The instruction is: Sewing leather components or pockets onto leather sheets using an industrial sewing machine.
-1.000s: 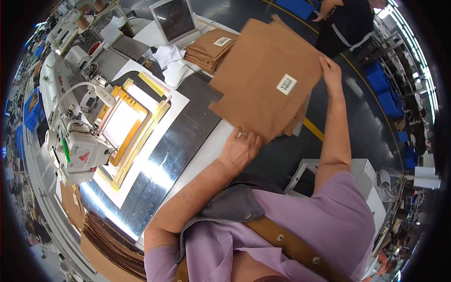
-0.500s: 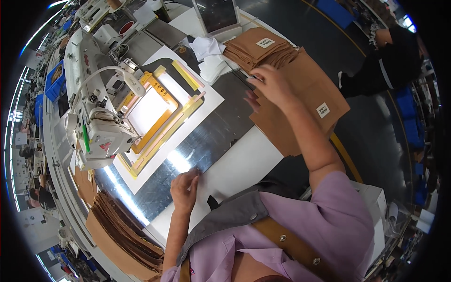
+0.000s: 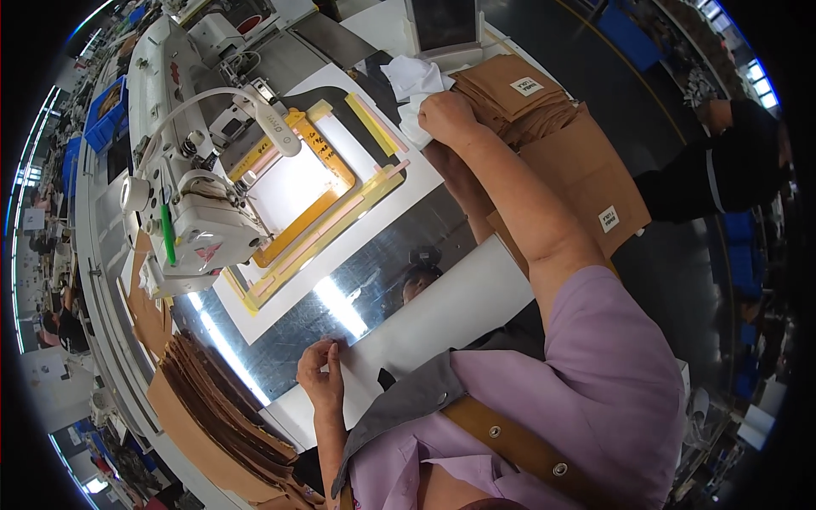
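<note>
My right hand [image 3: 447,119] is stretched out to the far side of the table, over the edge of a small pile of white pieces [image 3: 415,78] that look like cloth or paper. Its fingers are curled together and their tips are hidden, so what they pinch cannot be made out. My left hand [image 3: 320,374] rests near the table's front edge, thumb and fingers loosely bent and apart, nothing visible in it. Brown flat pieces [image 3: 501,81] with a white label lie stacked just right of my right hand. More brown panels [image 3: 586,157] lie beneath my right forearm.
A sewing machine [image 3: 204,225] stands at left, its yellow frame [image 3: 340,166] lying on a white board [image 3: 246,327]. Brown panels [image 3: 221,416] are stacked at lower left. A dark screen [image 3: 444,25] stands at the back. Another person's dark sleeve [image 3: 748,153] shows at far right.
My right hand has moved left and away from me, from the brown stack to the white pieces. The left hand stays near the front edge. The view has shifted slightly.
</note>
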{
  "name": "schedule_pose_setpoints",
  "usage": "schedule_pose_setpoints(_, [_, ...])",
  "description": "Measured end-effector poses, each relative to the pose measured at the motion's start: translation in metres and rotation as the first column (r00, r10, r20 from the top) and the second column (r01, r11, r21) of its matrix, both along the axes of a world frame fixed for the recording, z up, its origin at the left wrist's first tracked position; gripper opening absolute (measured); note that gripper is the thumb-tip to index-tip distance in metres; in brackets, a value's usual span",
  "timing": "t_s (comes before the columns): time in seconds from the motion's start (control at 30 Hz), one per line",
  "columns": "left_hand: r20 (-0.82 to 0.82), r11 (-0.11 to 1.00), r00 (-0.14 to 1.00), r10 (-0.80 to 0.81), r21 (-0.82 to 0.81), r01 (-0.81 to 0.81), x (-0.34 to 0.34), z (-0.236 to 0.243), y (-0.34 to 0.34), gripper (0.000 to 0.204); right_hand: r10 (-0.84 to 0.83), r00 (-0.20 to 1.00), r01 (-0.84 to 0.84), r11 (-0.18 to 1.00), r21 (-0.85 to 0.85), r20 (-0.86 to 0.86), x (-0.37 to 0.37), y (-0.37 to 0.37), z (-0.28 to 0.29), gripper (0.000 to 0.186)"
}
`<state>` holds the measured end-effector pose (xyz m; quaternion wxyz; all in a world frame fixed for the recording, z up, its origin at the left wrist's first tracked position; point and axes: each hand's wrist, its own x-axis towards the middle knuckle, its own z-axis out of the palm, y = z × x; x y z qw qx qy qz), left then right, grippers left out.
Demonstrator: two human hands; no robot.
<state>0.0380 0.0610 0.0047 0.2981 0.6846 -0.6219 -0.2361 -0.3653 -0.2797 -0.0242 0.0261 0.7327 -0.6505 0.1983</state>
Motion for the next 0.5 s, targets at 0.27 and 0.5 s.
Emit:
schedule_pose_setpoints(0.27, [0.072, 0.984, 0.984, -0.165, -0.059, 0.169, -0.01, 0.005, -0.024, 0.009, 0.039, 0.992, -0.049, 0.995, 0.084, 0.119, -0.009, 0.007, 0.008, 0.016])
schedule_pose_setpoints(0.5, [0.139, 0.963, 0.959, -0.247, -0.077, 0.259, -0.017, 0.009, -0.031, 0.007, 0.022, 0.981, -0.032, 0.998, 0.053, 0.195, -0.013, 0.008, 0.002, 0.015])
